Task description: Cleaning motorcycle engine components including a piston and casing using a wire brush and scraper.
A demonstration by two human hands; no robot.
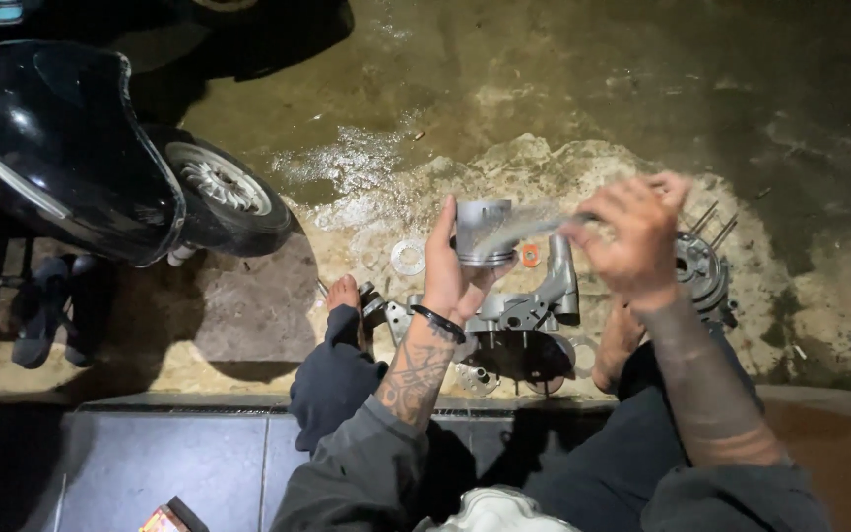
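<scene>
At the far left a black scooter (71, 148) stands on the wet concrete floor (544, 89), its front wheel (224, 187) turned toward the middle. A pair of dark sandals (51, 305) lies beneath it. Just right of the wheel, a flat metal ring (408, 257) rests on the floor.

The person's left hand (450, 266), a black band at the wrist, holds a grey metal piston (483, 232) upright above the floor, fingers wrapped around its far side and the thumb against its skirt. Below it a grey engine casing (529, 310) lies on the floor between the person's bare feet, with a small orange ring (531, 255) just beside it.

The right hand (632, 236) is closed on a thin tool, probably a brush or cloth strip, too blurred to tell, whose tip meets the piston's crown. Furthest right, a round finned engine part (701, 271) with protruding studs sits on the floor behind that hand.
</scene>
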